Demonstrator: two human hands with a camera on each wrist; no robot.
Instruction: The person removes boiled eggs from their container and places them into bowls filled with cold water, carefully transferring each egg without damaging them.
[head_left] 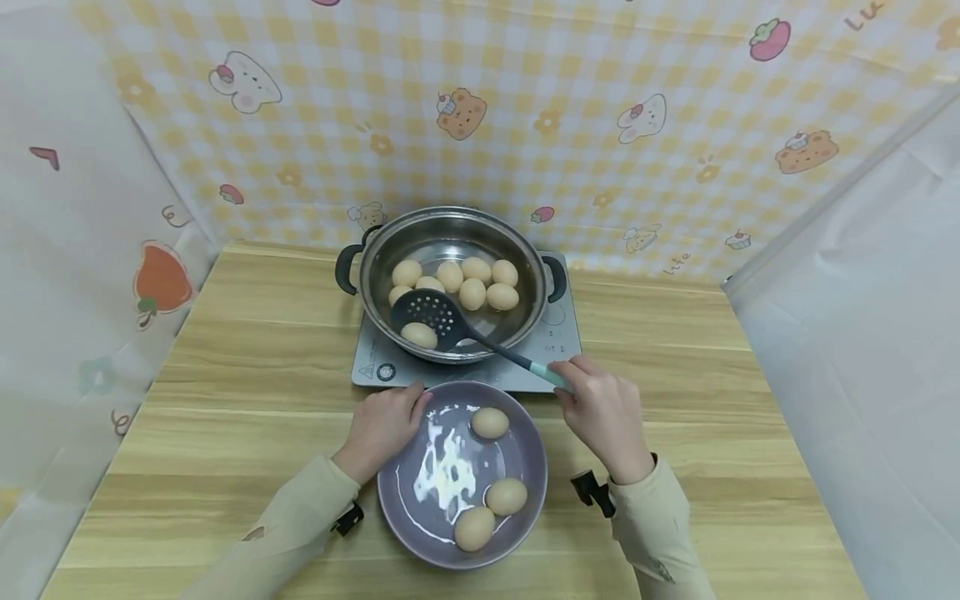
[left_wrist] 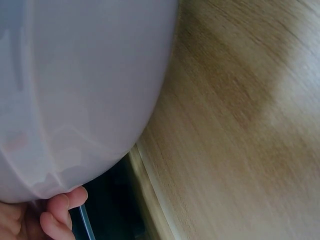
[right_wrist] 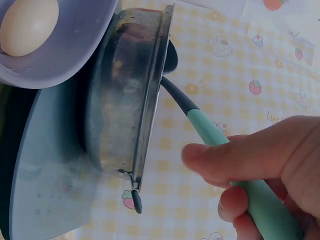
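My right hand (head_left: 606, 408) grips the mint-green handle of a dark slotted spoon (head_left: 501, 348); the right wrist view shows fingers wrapped round the handle (right_wrist: 260, 202). The spoon's perforated head lies over the near side of a steel pot (head_left: 534, 312), with one egg (head_left: 419, 336) on it. Several more eggs (head_left: 472, 293) sit behind it in the pot. At the upper left rim of a purple-grey bowl (head_left: 534, 467), my left hand (head_left: 384, 427) holds on, fingers curled under the edge in the left wrist view. Inside the bowl lie three eggs (head_left: 506, 497).
Under the pot is a grey induction cooktop (head_left: 562, 325), close behind the bowl. The pot has black side handles (head_left: 557, 279). A checked cloth (head_left: 570, 167) hangs behind the wooden table (head_left: 720, 467), with white sheets on both sides.
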